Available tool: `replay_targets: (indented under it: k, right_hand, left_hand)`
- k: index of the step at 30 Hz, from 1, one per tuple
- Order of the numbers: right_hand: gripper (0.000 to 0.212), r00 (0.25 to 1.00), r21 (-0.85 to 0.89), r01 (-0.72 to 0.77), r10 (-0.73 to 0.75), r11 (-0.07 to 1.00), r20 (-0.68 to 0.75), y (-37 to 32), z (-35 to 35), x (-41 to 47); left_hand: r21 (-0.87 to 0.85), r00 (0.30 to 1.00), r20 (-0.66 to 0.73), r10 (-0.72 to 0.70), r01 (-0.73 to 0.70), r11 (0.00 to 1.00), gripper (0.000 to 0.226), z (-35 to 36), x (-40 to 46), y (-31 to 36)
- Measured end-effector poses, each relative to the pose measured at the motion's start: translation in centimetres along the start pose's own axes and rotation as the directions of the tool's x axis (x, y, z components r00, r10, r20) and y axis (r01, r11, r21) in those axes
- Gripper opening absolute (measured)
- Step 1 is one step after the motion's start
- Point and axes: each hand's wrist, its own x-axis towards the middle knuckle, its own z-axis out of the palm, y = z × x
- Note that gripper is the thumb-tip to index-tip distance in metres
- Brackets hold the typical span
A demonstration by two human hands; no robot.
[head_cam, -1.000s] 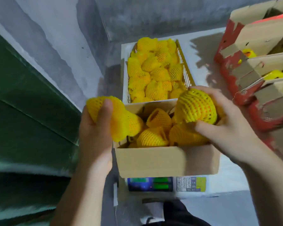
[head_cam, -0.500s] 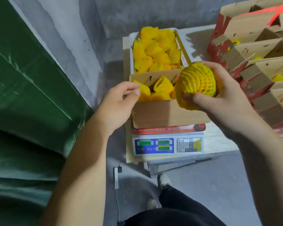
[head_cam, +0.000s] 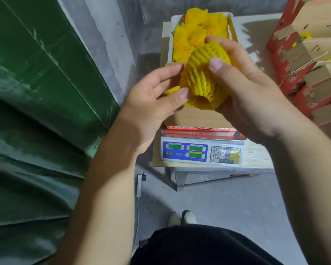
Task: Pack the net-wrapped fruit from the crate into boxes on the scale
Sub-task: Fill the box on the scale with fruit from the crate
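Two hands meet over the scale (head_cam: 201,153), the landmark here, which sits on a pale board on a low metal-framed stand over a grey concrete floor. Far left of the scale a green wall panel (head_cam: 36,77) slants down the frame, and between it and the scale rises a grey plastered wall. A white cable with a small black plug (head_cam: 141,177) lies on the floor just left of the scale's stand.

The left hand (head_cam: 151,96) hovers above the scale's left side, its fingers loosely spread, the thumb tip touching the open lower end of the net-wrapped fruit (head_cam: 203,73). The fruit, in yellow foam mesh, is held in the air over the cardboard box (head_cam: 195,116) that stands on the scale's platform. The right hand (head_cam: 246,88) grips the fruit from the right, thumb pressed on its front and the fingers curled around its back.

Beyond the scale, the crate (head_cam: 231,27) holds more yellow-netted fruit heaped to its rim; its near end is hidden behind the hands. Right of the scale, stacked red and brown boxes (head_cam: 304,60) stand with flaps open, close by the right forearm, leaving only a narrow strip of board between them and the scale. In front of the scale the floor lies open down to the person's shoes (head_cam: 182,218) and dark trousers.
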Motion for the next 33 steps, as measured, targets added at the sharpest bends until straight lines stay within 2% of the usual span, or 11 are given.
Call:
replay_targets:
  k: [5,7,9,12,14,16,20,23,26,29,33]
  right_hand:
    - [0.098,0.997,-0.029,0.028,-0.03,0.999,-0.076,1.2,-0.4,-0.5]
    - [0.092,0.998,0.052,0.016,-0.013,0.999,-0.06,1.4,-0.3,-0.8]
    - [0.072,0.999,0.185,-0.011,0.004,0.983,0.043,1.1,0.2,-1.3]
    - [0.059,0.993,0.198,-0.048,0.024,0.979,0.12,0.9,0.5,-1.6]
    - [0.066,0.997,0.149,-0.04,0.029,0.988,0.076,0.8,0.7,-1.3]
    - [0.088,0.999,0.095,-0.023,0.021,0.995,0.027,1.3,0.5,-0.9]
    - [0.113,0.995,-0.009,0.006,-0.006,1.0,0.101,2.6,-0.2,-0.9]
    - [0.115,0.989,-0.105,0.005,0.011,0.994,0.149,2.8,-0.8,-1.0]
    - [0.111,0.997,-0.146,0.019,-0.009,0.989,0.073,2.5,-0.7,-0.8]
    - [0.1,0.999,-0.036,0.018,-0.019,0.999,-0.043,2.8,0.0,-0.7]
    - [0.072,0.996,0.173,0.028,-0.013,0.985,-0.091,2.9,0.4,-0.5]
  left_hand:
    - [-0.069,0.998,-0.063,0.006,-0.01,0.998,0.051,0.6,-1.2,-0.9]
    - [-0.129,0.997,-0.075,-0.003,-0.006,0.992,0.044,0.9,-1.6,-1.0]
    - [-0.149,0.998,-0.067,0.0,-0.01,0.989,0.04,1.0,-2.0,-0.7]
    - [-0.079,0.997,-0.078,0.003,-0.009,0.997,0.046,0.7,-2.4,0.0]
    - [-0.047,0.995,-0.093,-0.029,0.025,0.999,0.05,0.7,-2.7,0.6]
    - [0.022,0.995,-0.084,-0.044,0.046,0.999,0.048,0.7,-2.9,1.2]
    - [0.234,0.996,0.025,-0.087,0.079,0.969,0.042,0.5,-2.9,1.5]
    - [0.241,0.993,0.057,-0.106,0.089,0.966,0.033,0.2,-2.9,1.3]
    - [0.202,0.997,0.031,-0.069,0.061,0.978,0.035,0.1,-3.0,1.0]
    - [0.21,1.0,-0.029,-0.007,0.012,0.978,0.039,0.2,-3.1,0.6]
    - [0.144,0.972,-0.232,0.028,0.006,0.99,0.036,0.5,-2.7,-0.4]
